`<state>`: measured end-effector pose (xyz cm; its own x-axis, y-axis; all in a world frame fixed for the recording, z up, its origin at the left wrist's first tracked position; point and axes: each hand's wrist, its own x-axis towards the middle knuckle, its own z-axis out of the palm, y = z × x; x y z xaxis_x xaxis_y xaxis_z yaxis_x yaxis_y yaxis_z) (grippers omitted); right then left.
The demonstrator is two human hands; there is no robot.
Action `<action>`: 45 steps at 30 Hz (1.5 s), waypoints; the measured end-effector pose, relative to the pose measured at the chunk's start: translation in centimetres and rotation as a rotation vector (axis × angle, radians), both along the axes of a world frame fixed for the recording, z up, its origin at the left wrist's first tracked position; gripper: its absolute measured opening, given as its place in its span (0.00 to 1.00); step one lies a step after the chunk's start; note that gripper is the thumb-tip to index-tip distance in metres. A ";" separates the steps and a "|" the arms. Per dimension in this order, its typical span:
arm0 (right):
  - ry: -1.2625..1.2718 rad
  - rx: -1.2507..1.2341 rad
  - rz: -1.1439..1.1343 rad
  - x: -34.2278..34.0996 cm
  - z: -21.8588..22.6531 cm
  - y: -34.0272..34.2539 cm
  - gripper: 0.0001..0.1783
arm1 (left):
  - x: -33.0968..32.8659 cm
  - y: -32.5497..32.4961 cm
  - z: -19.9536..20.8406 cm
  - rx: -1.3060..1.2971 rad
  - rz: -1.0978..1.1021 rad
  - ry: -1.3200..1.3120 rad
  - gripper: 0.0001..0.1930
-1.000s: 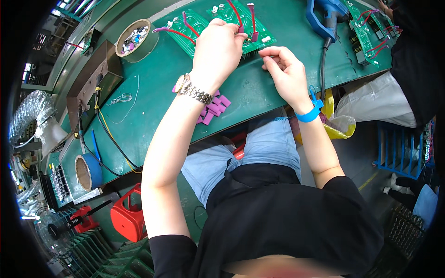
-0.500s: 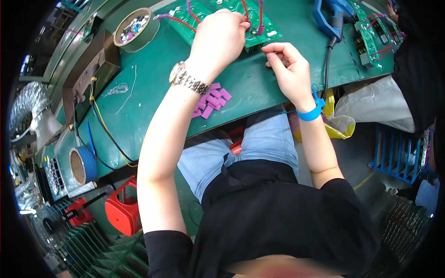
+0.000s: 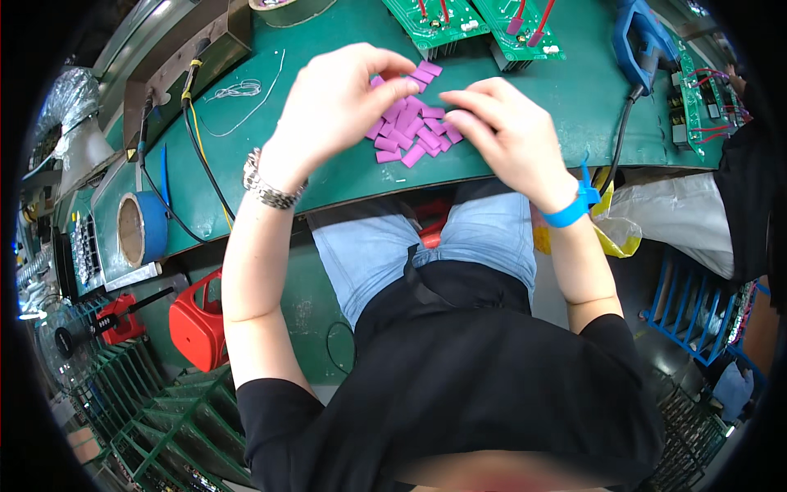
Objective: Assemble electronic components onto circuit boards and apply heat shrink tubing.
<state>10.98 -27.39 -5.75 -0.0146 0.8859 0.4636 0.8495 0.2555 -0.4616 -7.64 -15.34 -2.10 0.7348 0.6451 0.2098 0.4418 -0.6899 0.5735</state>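
Both my hands are over a pile of small magenta sleeve pieces (image 3: 410, 131) lying on the green bench mat (image 3: 328, 164), directly beneath and between my fingertips.

My left hand (image 3: 336, 107) is curled, its fingertips drawn together at the near-left edge of the pile; they appear to pinch 1 piece, though the contact itself is hidden, so I cannot tell for certain. My right hand (image 3: 504, 131) is likewise half closed, its fingers reaching from the right to the same edge of the pile; whether it grips a piece I cannot tell.

Beyond my fingertips lie 2 green circuit boards (image 3: 471, 20) with red leads. A blue power tool (image 3: 643, 41) lies beyond my right hand. A roll of blue tape (image 3: 139, 230) sits well to the left of my left wrist.

Judgement: the step in hand is picking single pieces from the pile. The next move calls for separating 1 piece cleanly and carrying it forward to a lead on the boards.

Change: half a second ago both hands were working at the boards, with the pile beside my left wrist. Now both hands are at the pile.
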 end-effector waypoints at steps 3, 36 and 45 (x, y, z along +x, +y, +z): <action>-0.179 -0.037 -0.025 -1.1 -0.4 1.1 0.08 | 0.0 -0.2 -1.0 0.025 0.041 -0.073 0.12; 0.748 0.169 -0.053 1.5 4.6 0.3 0.10 | 2.0 2.6 3.6 -0.135 -0.045 -0.856 0.10; 0.325 0.244 -0.048 0.8 10.5 6.8 0.12 | 3.3 4.5 2.6 -0.169 -0.089 -1.190 0.08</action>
<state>11.75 -20.55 4.75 0.2060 0.7455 0.6338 0.6832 0.3542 -0.6386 -4.30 -10.88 0.45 0.1818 0.6867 0.7039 -0.4705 -0.5678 0.6755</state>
